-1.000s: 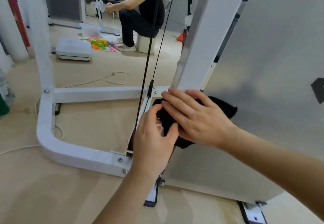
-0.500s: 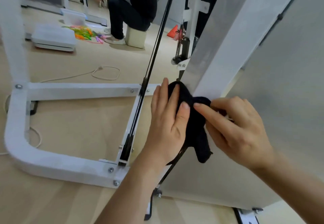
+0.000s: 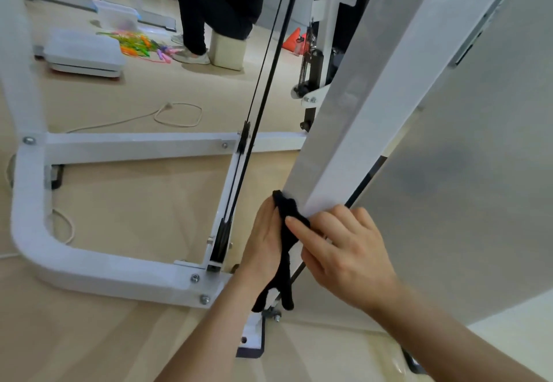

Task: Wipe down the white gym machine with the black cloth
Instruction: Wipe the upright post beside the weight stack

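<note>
beige floor (image 3: 119,202) with machine base (image 3: 89,265), cord (image 3: 178,125)

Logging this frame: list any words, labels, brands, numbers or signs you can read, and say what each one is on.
None can be read.
The white gym machine, its grey side panel and the black cloth show no lettering.
The white case on the floor shows none.
The clear box behind it is too blurred to tell.
</note>
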`<state>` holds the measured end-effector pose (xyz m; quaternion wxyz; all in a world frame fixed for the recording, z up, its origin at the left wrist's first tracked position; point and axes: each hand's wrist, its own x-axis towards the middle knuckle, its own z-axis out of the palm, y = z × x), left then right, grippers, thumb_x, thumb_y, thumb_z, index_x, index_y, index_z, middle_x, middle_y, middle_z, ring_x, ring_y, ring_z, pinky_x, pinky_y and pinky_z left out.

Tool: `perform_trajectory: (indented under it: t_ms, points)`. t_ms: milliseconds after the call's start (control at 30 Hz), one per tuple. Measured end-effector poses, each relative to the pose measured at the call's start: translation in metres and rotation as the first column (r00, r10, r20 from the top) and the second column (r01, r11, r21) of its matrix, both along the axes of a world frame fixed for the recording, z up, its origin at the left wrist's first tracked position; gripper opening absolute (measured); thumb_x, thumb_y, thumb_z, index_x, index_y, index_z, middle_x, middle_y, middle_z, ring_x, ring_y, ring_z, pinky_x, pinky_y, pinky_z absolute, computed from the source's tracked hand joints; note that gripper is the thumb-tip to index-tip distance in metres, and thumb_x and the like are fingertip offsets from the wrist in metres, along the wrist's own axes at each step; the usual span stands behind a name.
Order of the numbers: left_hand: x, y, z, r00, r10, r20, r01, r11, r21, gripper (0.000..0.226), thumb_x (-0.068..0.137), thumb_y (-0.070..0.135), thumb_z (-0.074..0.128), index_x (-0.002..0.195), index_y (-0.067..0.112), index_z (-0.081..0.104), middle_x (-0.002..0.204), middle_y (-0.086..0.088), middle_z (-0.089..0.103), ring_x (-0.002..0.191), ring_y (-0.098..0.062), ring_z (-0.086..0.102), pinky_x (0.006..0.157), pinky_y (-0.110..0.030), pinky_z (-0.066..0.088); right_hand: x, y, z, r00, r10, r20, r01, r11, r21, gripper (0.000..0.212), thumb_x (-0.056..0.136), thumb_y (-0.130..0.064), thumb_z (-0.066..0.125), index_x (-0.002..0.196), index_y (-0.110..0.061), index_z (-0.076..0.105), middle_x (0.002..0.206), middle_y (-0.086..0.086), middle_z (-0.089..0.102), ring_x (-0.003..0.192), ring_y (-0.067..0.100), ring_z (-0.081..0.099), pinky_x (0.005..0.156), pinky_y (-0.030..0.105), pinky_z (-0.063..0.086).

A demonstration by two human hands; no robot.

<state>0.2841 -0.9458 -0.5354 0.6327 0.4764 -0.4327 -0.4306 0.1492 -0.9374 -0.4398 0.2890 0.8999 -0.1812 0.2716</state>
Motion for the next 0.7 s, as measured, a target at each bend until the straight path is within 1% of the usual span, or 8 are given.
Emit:
perform_trajectory:
  t_ms: [100,200,233,300,367,433,500,700]
  points:
    - [0.002,0.01,0.031,0.996,0.011,0.084,-0.002,0.995,-0.1,0.058,0.097,0.061,0.026,0.139,0.026,0.047,0.138,0.002,0.054,0.133,-0.013,0.046,0.113,-0.046,0.035,-0.012,0.004,-0.016,0.996,-0.029,0.081,0.022,0.996,0.085,0.031,0.09,-0.011,0.06,0.121,-0.013,0.066,0.07,0.002,0.053,0.061,0.025,0.046,0.054,0.035,0.031]
    - [-0.006,0.013,0.06,0.986,0.085,0.147,-0.048,0.97,-0.238,0.065,0.097,0.055,0.022,0.151,0.02,0.033,0.154,0.003,0.038,0.144,-0.009,0.029,0.12,-0.042,0.023,-0.027,0.007,-0.018,0.948,-0.095,0.304,0.022,0.972,0.236,0.026,0.092,-0.011,0.058,0.115,-0.011,0.069,0.065,0.001,0.05,0.056,0.023,0.046,0.051,0.036,0.042]
    - [-0.01,0.014,0.064,0.979,0.123,0.16,-0.074,0.956,-0.283,0.065,0.097,0.053,0.023,0.152,0.019,0.031,0.156,0.003,0.035,0.145,-0.008,0.026,0.121,-0.04,0.021,-0.03,0.008,-0.018,0.918,-0.133,0.373,0.021,0.957,0.289,0.023,0.091,-0.011,0.059,0.11,-0.01,0.072,0.065,-0.002,0.051,0.056,0.019,0.049,0.053,0.032,0.045]
    - [-0.018,0.016,0.06,0.941,0.246,0.234,-0.147,0.917,-0.37,0.062,0.098,0.044,0.031,0.153,0.015,0.027,0.157,0.001,0.032,0.146,-0.008,0.025,0.121,-0.034,0.021,-0.032,0.011,-0.02,0.859,-0.207,0.468,0.003,0.916,0.4,0.019,0.088,-0.012,0.063,0.103,-0.012,0.074,0.07,-0.012,0.054,0.059,0.005,0.05,0.06,0.013,0.042]
    - [-0.021,0.014,0.036,0.898,0.336,0.283,-0.203,0.888,-0.413,0.063,0.096,0.038,0.043,0.152,0.014,0.025,0.155,-0.003,0.034,0.145,-0.012,0.029,0.119,-0.035,0.026,-0.03,0.012,-0.026,0.83,-0.286,0.479,-0.004,0.856,0.518,0.018,0.085,-0.013,0.066,0.101,-0.019,0.073,0.074,-0.017,0.06,0.06,0.001,0.052,0.06,0.008,0.04]
    - [-0.023,0.014,0.002,0.904,0.33,0.273,-0.225,0.908,-0.354,0.069,0.094,0.043,0.048,0.152,0.014,0.027,0.154,-0.002,0.037,0.143,-0.014,0.034,0.116,-0.042,0.032,-0.029,0.011,-0.037,0.843,-0.321,0.432,0.017,0.817,0.576,0.018,0.084,-0.017,0.065,0.1,-0.022,0.072,0.078,-0.015,0.066,0.06,0.004,0.056,0.056,0.02,0.048]
    - [-0.023,0.016,-0.028,0.915,0.303,0.264,-0.228,0.933,-0.28,0.073,0.093,0.052,0.047,0.152,0.015,0.027,0.152,0.0,0.039,0.142,-0.014,0.035,0.114,-0.046,0.034,-0.032,0.009,-0.049,0.867,-0.31,0.391,0.042,0.826,0.562,0.015,0.086,-0.019,0.063,0.098,-0.02,0.072,0.078,-0.009,0.067,0.059,0.008,0.057,0.051,0.033,0.051]
    - [-0.021,0.03,-0.057,0.936,0.2,0.29,-0.178,0.979,-0.101,0.076,0.086,0.053,0.046,0.154,0.025,0.023,0.153,0.008,0.037,0.141,-0.006,0.033,0.116,-0.043,0.031,-0.034,0.012,-0.073,0.907,-0.312,0.283,0.112,0.826,0.553,0.012,0.085,-0.02,0.068,0.095,-0.021,0.074,0.072,-0.007,0.061,0.055,0.014,0.057,0.045,0.033,0.05]
